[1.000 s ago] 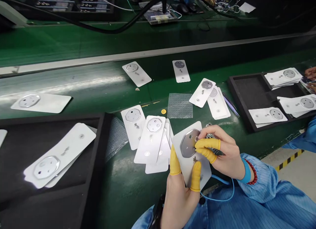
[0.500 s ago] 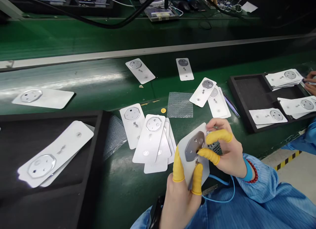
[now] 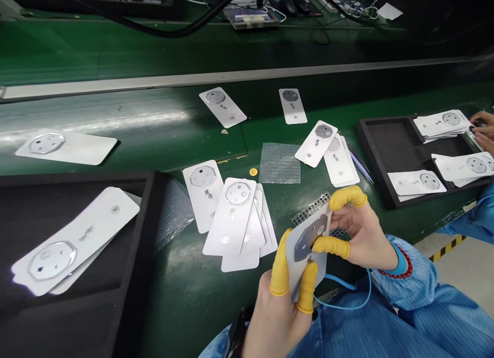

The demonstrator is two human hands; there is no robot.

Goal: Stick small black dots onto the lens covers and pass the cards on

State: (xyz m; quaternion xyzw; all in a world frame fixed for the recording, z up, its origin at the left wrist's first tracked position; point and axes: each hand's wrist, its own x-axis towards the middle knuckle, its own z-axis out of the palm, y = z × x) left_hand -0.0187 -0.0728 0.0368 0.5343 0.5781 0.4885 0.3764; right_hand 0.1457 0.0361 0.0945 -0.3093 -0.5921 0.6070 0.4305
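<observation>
My left hand (image 3: 280, 301), with yellow finger cots on thumb and forefinger, grips a white phone back cover (image 3: 310, 237) by its lower side edges. The cover is tilted, its grey camera plate turned up and to the right. My right hand (image 3: 363, 234), also in yellow cots, pinches the cover's upper right side. Its thumb lies on the camera plate, and its forefinger is at the top edge. Behind the cover, a sheet with rows of small black dots (image 3: 311, 209) lies on the bench, partly hidden. A fanned pile of similar covers (image 3: 233, 224) lies left of my hands.
Black trays with covers stand at left (image 3: 148, 229) and right (image 3: 370, 142). Tweezers (image 3: 360, 165), bubble wrap (image 3: 280, 163) and a yellow finger cot (image 3: 253, 172) lie between. Single covers lie farther back. Another person's hands (image 3: 484, 129) are at far right. A blue cord (image 3: 343, 306) hangs from my right wrist.
The held cover has turned more edge-on and shifted slightly right. My right forefinger has moved up to its top edge, and more of the dotted sheet shows.
</observation>
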